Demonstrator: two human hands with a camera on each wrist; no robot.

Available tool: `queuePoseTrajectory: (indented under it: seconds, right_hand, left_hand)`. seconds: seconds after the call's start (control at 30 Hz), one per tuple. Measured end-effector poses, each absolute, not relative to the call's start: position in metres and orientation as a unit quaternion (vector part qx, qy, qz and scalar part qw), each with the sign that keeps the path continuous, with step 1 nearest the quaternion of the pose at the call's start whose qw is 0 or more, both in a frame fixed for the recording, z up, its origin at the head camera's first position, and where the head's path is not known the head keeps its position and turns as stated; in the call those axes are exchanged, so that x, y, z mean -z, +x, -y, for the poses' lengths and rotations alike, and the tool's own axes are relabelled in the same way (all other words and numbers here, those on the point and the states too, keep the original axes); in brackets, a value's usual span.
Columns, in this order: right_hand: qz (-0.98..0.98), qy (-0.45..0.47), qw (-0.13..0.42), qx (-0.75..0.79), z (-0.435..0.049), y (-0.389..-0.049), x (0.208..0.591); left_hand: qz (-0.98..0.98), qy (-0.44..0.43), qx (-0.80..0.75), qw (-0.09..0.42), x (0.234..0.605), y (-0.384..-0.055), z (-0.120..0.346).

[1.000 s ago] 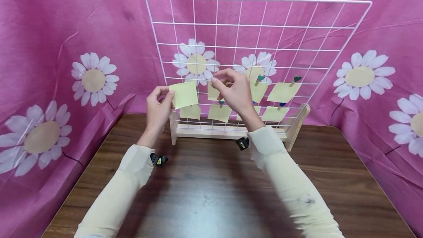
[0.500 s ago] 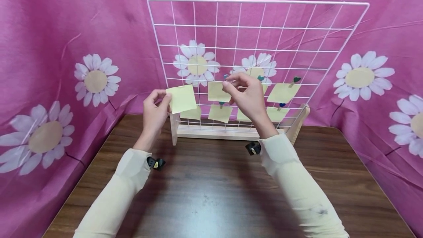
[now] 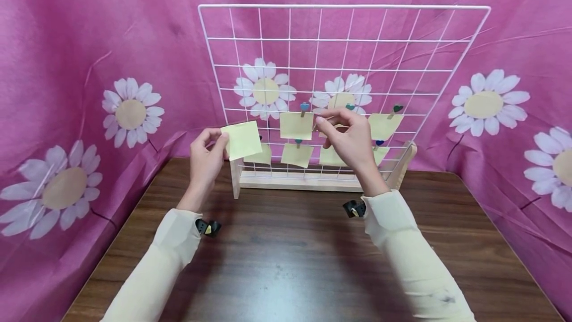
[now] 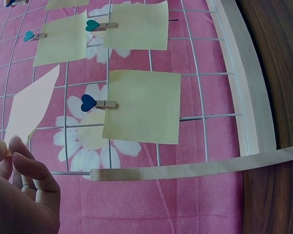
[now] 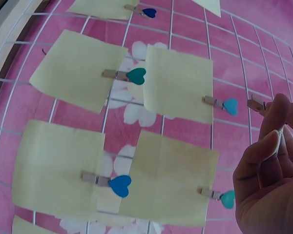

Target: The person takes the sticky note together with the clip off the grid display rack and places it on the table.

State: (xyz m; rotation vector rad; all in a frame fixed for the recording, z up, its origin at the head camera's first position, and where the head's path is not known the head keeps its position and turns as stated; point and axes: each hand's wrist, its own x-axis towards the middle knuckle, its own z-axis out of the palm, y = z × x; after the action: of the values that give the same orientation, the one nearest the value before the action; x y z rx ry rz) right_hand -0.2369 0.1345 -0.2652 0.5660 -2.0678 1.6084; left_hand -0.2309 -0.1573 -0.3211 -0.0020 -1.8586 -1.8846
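Note:
My left hand [image 3: 207,155] pinches a pale yellow sticky note [image 3: 242,140] by its left edge, in front of the white wire grid's lower left. In the left wrist view the note [image 4: 33,105] stands out from the wires. My right hand [image 3: 355,138] is raised before the grid's middle right. Between its thumb and fingers it pinches a small wooden clothespin [image 5: 256,104], partly hidden by the fingertips. Beside that hand, a note [image 3: 296,125] hangs from the grid under a clothespin with a light blue heart [image 3: 305,107].
The wire grid [image 3: 344,7] stands in a pale wooden base [image 3: 295,182] on the brown table [image 3: 281,242]. Several yellow notes hang in two rows, with heart clothespins in blues and greens. A pink cloth [image 3: 156,24] with white flowers surrounds the table.
My right hand has moved right and slightly down, uncovering the upper-row note with the light blue heart. My left hand has shifted a little left and down with its sticky note.

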Motion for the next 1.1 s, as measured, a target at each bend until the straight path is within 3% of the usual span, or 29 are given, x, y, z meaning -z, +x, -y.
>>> queuePoseTrajectory:
  seconds: [0.43,1.1]
  right_hand:
    - [0.774,0.176,0.232,-0.562,-0.156,-0.229,0.271]
    - [0.751,0.168,0.239,-0.592,-0.183,-0.224,0.288]
  left_hand:
    - [0.687,-0.001,0.679,0.258,0.325,-0.226,0.158]
    - [0.675,0.020,0.699,0.236,0.333,-0.219,0.164]
